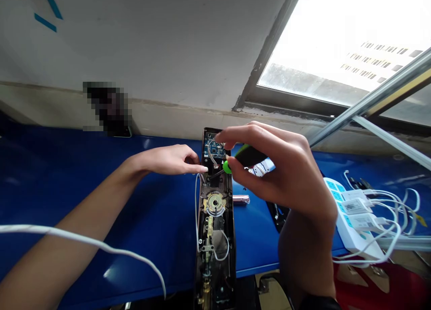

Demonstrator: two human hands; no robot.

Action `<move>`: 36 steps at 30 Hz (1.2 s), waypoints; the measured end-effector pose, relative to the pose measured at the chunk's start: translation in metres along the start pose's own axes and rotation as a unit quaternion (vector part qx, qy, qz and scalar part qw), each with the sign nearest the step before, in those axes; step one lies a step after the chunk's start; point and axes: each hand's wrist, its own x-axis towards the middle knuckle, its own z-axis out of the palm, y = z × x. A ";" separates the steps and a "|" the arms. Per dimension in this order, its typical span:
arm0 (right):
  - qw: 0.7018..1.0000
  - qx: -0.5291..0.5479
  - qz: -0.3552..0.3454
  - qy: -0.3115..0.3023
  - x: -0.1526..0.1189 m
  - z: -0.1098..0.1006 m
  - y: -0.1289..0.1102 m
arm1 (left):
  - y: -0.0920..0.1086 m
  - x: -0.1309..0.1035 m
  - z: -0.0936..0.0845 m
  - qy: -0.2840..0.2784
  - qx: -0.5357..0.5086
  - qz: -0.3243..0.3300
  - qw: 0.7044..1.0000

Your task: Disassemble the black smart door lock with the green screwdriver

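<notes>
Two bare hands work at a long dark metal case (pixel 231 238) that lies open on a blue table (pixel 151 238). The right hand (pixel 283 166) has a green and black screwdriver (pixel 245 152) pinched in its fingers. Its thin rod points down into the case, just below a blue circuit board (pixel 214 151) at the far end. I cannot tell if the tip touches a screw.

The left hand (pixel 171 159) is at the left side of the case — its thumb is at the edge, and its other fingers are curled. I cannot tell if they grip anything.

Near the middle of the case sits a round metal part (pixel 215 203), with thin white wires around it. A shiny pink thing (pixel 241 199) lies just to the right. Farther right is a white power strip (pixel 343 224) with plugs and cords — and a window (pixel 319 54) is above it.
</notes>
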 end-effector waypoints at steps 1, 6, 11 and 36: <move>1.000 0.010 0.001 -0.004 0.000 0.000 -0.001 | 0.000 -0.001 -0.001 -0.008 -0.003 -0.005 1.000; 1.000 -0.019 -0.002 0.017 -0.001 0.001 0.001 | 0.003 -0.006 -0.007 -0.032 -0.024 -0.008 0.999; 1.000 0.013 -0.012 0.020 0.001 0.003 0.002 | 0.004 -0.011 -0.009 -0.024 -0.022 -0.012 0.999; 0.998 -0.024 -0.035 0.043 0.000 0.001 0.006 | 0.001 -0.014 -0.010 -0.018 -0.037 0.029 0.999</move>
